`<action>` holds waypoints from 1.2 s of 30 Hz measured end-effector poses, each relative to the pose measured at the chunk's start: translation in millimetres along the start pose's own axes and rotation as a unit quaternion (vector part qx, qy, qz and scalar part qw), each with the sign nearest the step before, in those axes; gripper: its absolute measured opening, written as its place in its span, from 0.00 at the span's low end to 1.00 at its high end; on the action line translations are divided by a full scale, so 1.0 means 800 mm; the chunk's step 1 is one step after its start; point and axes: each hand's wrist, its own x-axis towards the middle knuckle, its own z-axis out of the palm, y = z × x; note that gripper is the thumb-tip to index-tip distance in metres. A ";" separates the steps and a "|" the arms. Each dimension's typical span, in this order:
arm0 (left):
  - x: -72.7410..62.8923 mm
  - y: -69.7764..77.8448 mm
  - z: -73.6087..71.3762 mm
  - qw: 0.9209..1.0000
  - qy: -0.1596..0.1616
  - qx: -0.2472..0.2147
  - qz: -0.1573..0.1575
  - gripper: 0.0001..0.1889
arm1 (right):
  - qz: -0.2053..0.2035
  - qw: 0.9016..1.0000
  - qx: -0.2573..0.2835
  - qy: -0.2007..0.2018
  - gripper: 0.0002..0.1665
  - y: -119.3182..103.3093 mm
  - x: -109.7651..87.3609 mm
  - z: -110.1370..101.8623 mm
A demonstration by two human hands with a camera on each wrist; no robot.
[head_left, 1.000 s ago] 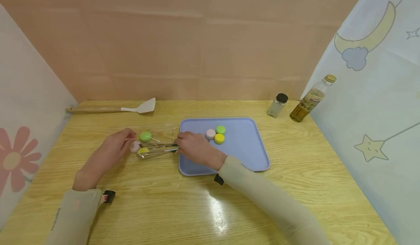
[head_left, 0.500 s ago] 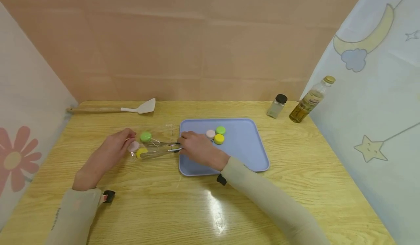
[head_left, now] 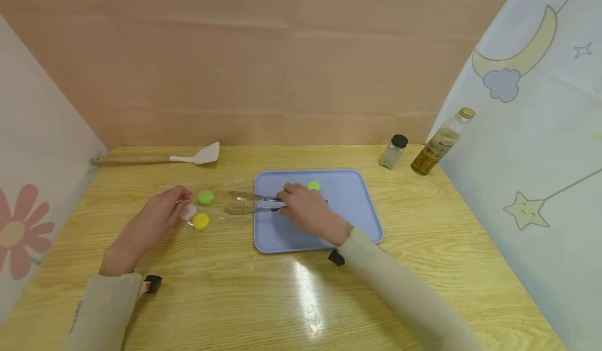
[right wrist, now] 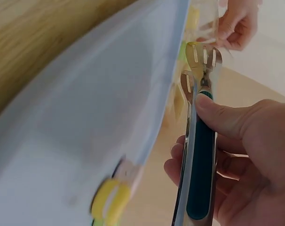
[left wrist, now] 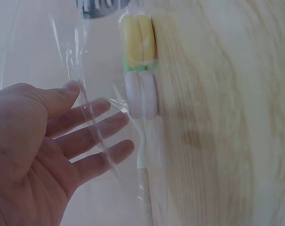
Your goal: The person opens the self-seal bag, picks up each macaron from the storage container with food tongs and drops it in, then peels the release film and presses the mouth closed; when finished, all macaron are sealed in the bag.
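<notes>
My left hand [head_left: 157,212] holds the edge of a clear plastic bag [left wrist: 101,133] at the left, with thumb and fingers on either side of the film. Inside lie a green macaron [head_left: 206,198], a pink macaron [head_left: 188,212] and a yellow macaron [head_left: 201,222]. My right hand [head_left: 308,210] grips metal tongs [right wrist: 201,174] with dark teal handle pads. Their slotted tips are parted with nothing between them, over the bag's right end. Below that hand is a lilac tray [head_left: 352,225] bearing another green macaron [head_left: 313,186] and, in the right wrist view, a yellow one [right wrist: 110,200].
A white spatula [head_left: 204,155] with a wooden handle lies along the back left. At the back right stand a small black-capped jar [head_left: 392,151] and an oil bottle [head_left: 437,144]. A brown wall closes off the back, with patterned sheets at both sides.
The right hand has drawn the tongs to the right, out of the bag and over the tray's left side, leaving the yellow macaron inside the bag. The left hand keeps its place.
</notes>
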 end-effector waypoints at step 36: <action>0.001 0.000 -0.001 1.000 -0.023 -0.005 -0.017 0.06 | 0.156 0.982 0.003 0.106 0.16 0.074 -0.189 -0.028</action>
